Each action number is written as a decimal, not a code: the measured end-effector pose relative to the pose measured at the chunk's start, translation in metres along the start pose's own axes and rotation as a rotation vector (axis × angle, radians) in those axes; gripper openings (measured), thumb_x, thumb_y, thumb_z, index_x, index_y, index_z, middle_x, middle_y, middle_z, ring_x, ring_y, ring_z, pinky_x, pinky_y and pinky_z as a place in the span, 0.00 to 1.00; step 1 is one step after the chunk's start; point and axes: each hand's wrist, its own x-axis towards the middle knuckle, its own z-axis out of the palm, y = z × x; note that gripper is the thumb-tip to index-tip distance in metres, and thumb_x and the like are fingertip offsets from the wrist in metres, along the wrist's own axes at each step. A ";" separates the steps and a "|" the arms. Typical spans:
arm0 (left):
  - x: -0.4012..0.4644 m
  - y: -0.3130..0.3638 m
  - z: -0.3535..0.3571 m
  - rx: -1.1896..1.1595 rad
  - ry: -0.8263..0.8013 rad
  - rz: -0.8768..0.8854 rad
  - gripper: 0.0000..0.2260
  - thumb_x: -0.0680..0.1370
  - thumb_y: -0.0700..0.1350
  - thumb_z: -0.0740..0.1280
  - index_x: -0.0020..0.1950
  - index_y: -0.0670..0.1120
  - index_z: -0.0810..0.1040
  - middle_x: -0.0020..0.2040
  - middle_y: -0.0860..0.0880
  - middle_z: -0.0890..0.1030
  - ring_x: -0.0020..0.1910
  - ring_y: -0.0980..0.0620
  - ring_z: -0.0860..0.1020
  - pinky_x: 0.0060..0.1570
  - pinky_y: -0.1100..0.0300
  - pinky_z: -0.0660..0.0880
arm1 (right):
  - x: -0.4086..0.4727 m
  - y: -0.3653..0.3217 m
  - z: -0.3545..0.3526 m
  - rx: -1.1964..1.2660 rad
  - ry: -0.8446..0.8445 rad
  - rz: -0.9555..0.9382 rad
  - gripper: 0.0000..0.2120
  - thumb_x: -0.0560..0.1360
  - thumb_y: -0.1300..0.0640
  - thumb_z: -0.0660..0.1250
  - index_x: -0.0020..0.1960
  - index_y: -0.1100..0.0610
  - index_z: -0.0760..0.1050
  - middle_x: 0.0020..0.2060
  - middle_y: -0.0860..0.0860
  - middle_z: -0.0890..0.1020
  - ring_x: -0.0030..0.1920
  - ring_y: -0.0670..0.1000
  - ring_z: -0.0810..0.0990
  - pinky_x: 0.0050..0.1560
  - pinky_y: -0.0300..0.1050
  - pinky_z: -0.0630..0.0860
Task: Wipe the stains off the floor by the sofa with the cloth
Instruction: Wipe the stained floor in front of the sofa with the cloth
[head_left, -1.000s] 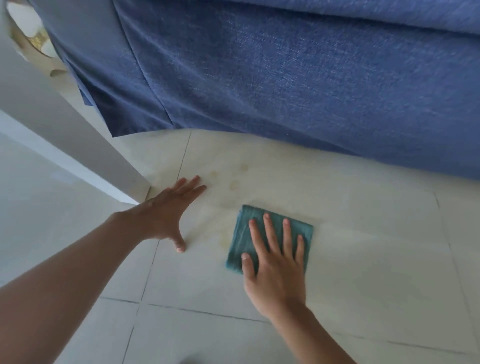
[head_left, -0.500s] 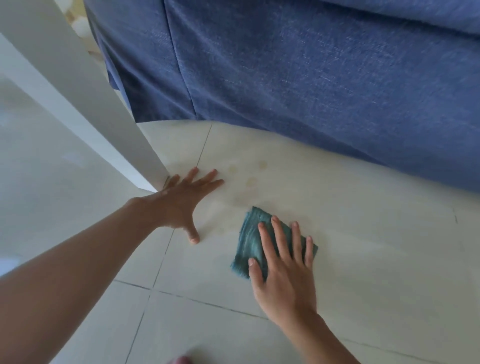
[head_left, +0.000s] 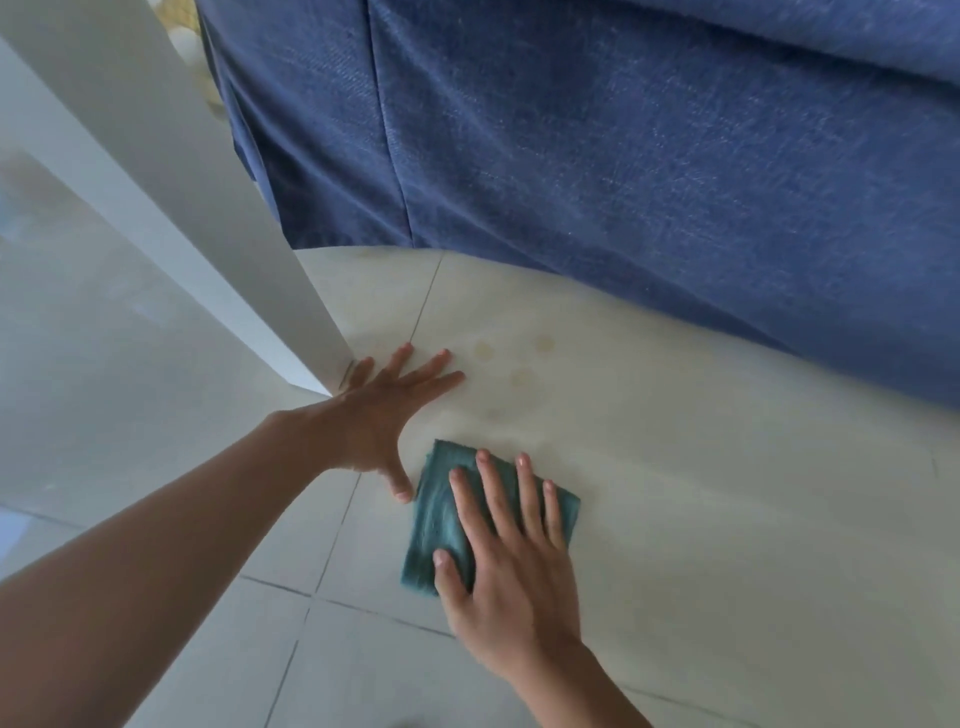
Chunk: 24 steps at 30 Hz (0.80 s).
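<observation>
A folded teal cloth (head_left: 439, 512) lies flat on the pale tiled floor (head_left: 727, 519). My right hand (head_left: 511, 566) presses down on it with fingers spread. A few faint yellowish round stains (head_left: 519, 376) mark the tile just beyond the cloth, close to the blue sofa (head_left: 649, 182). My left hand (head_left: 382, 415) rests flat on the floor, fingers apart, its thumb almost touching the cloth's left edge.
A white wall corner (head_left: 249, 291) comes down to the floor right beside my left hand. The sofa's fabric skirt hangs to the floor across the top. Grout lines (head_left: 332, 545) cross the tiles below the hands.
The cloth and my right hand have slid left and nearer to me, ending up next to my left thumb. The view has shifted left; my left hand stays planted.
</observation>
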 end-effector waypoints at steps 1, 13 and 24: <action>0.000 -0.001 0.001 -0.011 0.005 0.000 0.66 0.55 0.61 0.82 0.77 0.64 0.36 0.73 0.65 0.28 0.76 0.51 0.30 0.72 0.43 0.34 | 0.015 0.003 -0.005 -0.023 -0.015 -0.021 0.35 0.77 0.38 0.58 0.81 0.47 0.57 0.83 0.49 0.54 0.82 0.58 0.46 0.79 0.61 0.49; -0.003 0.002 0.001 -0.046 -0.018 -0.015 0.66 0.56 0.59 0.82 0.78 0.64 0.36 0.76 0.63 0.29 0.75 0.52 0.28 0.72 0.43 0.32 | 0.023 0.049 -0.011 -0.104 0.040 0.147 0.36 0.77 0.37 0.57 0.81 0.47 0.57 0.82 0.49 0.55 0.82 0.60 0.49 0.79 0.61 0.50; -0.003 0.003 0.000 -0.052 -0.039 -0.019 0.66 0.57 0.59 0.82 0.77 0.65 0.34 0.75 0.65 0.28 0.73 0.54 0.26 0.72 0.43 0.31 | 0.092 0.115 -0.043 -0.109 0.047 0.481 0.34 0.79 0.38 0.47 0.83 0.47 0.51 0.83 0.49 0.49 0.82 0.60 0.45 0.79 0.61 0.43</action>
